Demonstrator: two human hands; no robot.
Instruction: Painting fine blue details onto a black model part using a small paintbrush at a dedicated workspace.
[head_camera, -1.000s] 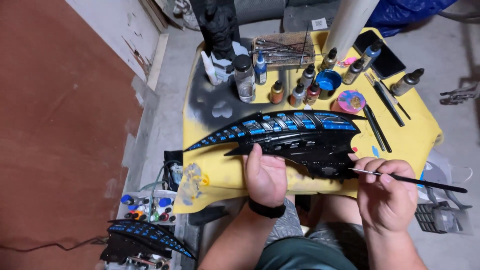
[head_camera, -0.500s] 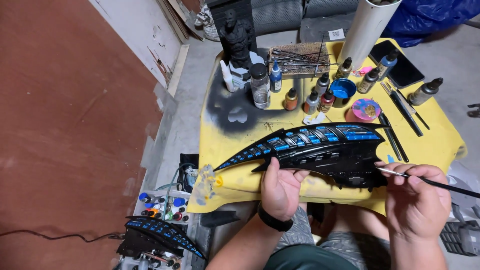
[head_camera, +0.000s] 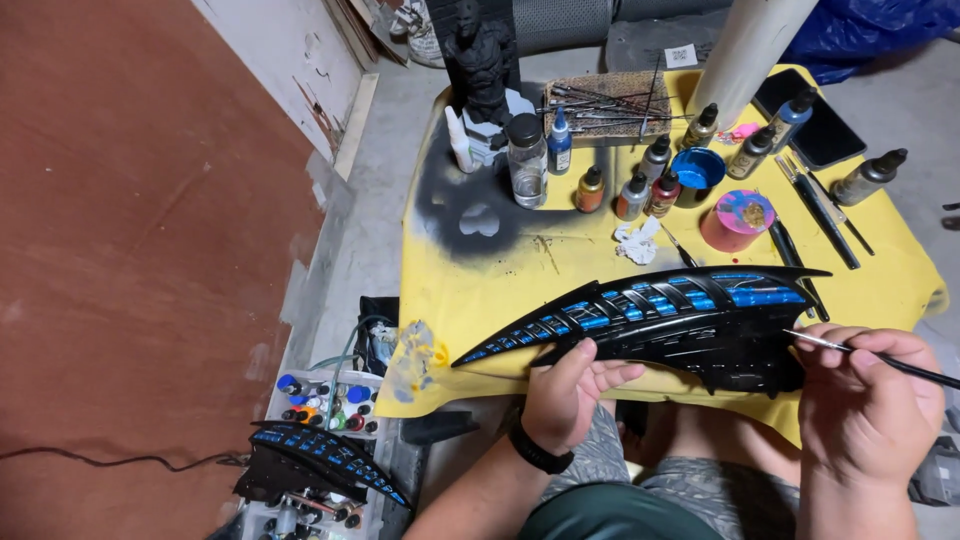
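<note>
A yellow-covered desk (head_camera: 500, 290) stands on grey concrete floor (head_camera: 385, 210) beside a brown wall (head_camera: 130, 230), with small paint bottles (head_camera: 650, 185) ranged along its far side. The left hand (head_camera: 570, 390) grips the black, blue-striped curved model part (head_camera: 680, 315) at the desk's near edge; the right hand (head_camera: 865, 405) pinches a thin brush (head_camera: 880, 360).

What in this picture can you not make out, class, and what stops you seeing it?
Head view:
- Brush handle end: cut off by the right edge.
- Black part lower edge: hidden under the left hand and right hand.
- Bottle labels: too small.
- Dark figure: cut off by the top edge.
</note>
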